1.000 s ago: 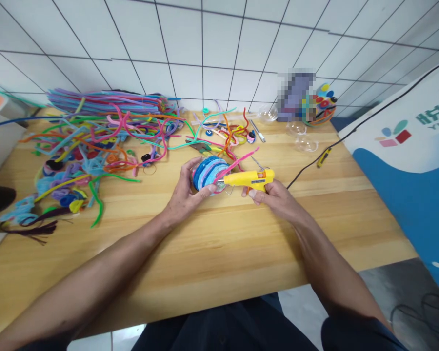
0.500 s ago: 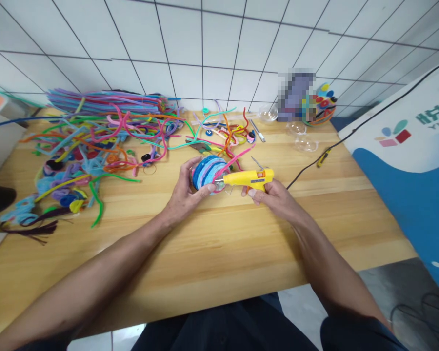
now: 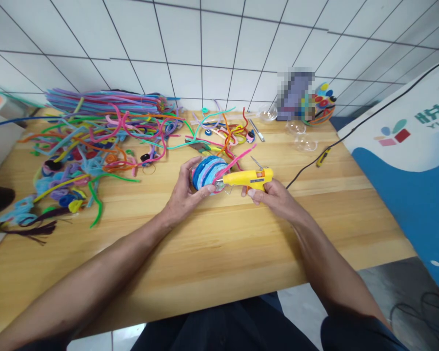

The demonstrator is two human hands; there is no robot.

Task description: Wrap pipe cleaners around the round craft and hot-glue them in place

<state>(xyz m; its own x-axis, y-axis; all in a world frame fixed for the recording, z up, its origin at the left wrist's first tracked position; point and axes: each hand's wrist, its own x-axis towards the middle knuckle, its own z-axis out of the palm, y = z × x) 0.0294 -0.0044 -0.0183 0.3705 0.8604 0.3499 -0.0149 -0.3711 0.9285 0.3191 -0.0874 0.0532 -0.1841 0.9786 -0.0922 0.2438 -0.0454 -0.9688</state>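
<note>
My left hand (image 3: 186, 191) is closed around a ball wrapped in blue, lilac and pink pipe cleaners (image 3: 207, 171), thumb along its near side. Part of the ball's right end looks clear and uncovered. From there a loose pink pipe cleaner (image 3: 242, 157) sticks out up and to the right. In my right hand (image 3: 272, 195) is a yellow hot glue gun (image 3: 244, 177), with fingers wrapped round its handle and trigger. Its metal nozzle points left and meets the ball's right side close to my left thumb; whether glue is flowing I cannot see.
Tangled pipe cleaners (image 3: 106, 146) cover the table's left side, with a thick bundle (image 3: 106, 101) along the wall. Pliers (image 3: 199, 145) lie behind the ball. Clear plastic half-spheres (image 3: 306, 142) and a small yellow cutter (image 3: 324, 157) are at right. A black cable (image 3: 303, 169) runs to the right.
Almost nothing differs. Both hands, the ball and the glue gun hold the same positions; the view has shifted very slightly.
</note>
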